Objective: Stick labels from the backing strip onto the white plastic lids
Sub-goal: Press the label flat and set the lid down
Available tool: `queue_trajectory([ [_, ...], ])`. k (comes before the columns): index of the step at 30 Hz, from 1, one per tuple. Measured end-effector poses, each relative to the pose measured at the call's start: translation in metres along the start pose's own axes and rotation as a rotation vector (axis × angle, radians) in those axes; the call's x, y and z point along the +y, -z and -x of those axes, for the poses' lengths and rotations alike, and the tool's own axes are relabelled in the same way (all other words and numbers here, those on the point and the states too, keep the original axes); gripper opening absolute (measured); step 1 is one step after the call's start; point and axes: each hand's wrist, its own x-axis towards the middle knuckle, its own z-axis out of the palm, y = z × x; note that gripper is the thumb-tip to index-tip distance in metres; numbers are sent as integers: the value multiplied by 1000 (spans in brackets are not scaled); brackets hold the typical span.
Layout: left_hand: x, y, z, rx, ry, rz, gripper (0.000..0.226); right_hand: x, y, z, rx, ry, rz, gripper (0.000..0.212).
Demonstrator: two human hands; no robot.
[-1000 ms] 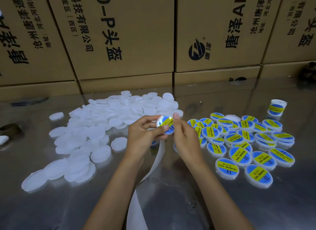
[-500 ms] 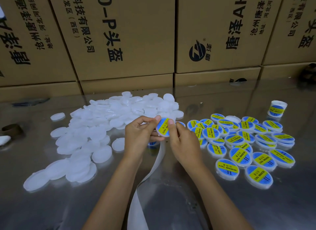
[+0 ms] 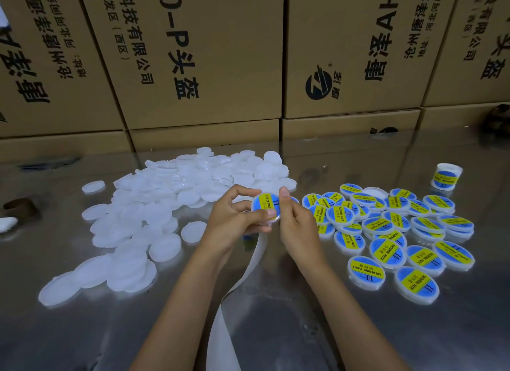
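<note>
Both hands lift round white plastic lid w/ blue-yellow label point(image 3: 266, 206) above the counter point(image 3: 276, 301): left hand point(image 3: 234, 218) fingers grasp its 9 o'clock edge, right hand point(image 3: 296, 227) fingers hold the 3 o'clock side, prob. for pressing the label flat.

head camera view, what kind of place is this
Probably a small packing workshop or stockroom: stacked brown printed cardboard cartons, a shiny metal worktable, and a heap of plain white round plastic lids for hand labelling.

"SOLDERING PASTE" in black on yellow bands of blue round labels, on finished lids point(image 3: 366, 271); large black Chinese characters, "AH" and "0-P", printed sideways on cardboard boxes point(image 3: 209, 53).
</note>
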Motion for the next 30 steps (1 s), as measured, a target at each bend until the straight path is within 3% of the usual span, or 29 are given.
queue_trajectory([
  [4, -1, 2, -3, 196, -34, 25, 26, 1, -4, 5, -142, 9, 121, 57],
  [7, -1, 2, -4, 287, -72, 9, 27, 2, -7, 7, -161, 17, 155, 54],
  [16, 2, -3, 1, 44, -92, -48, 10, 7, -1, 2, 57, 67, 282, 44],
  [23, 0, 3, 0, -166, -44, -73, 39, 4, 2, 2, 103, 54, 262, 41],
  [25, -1, 2, 0, -160, -40, -66, 42, 4, 2, 1, 108, 55, 227, 43],
  [30, -2, 1, -2, 40, -40, 35, 35, 4, 1, 0, 8, 19, 137, 53],
])
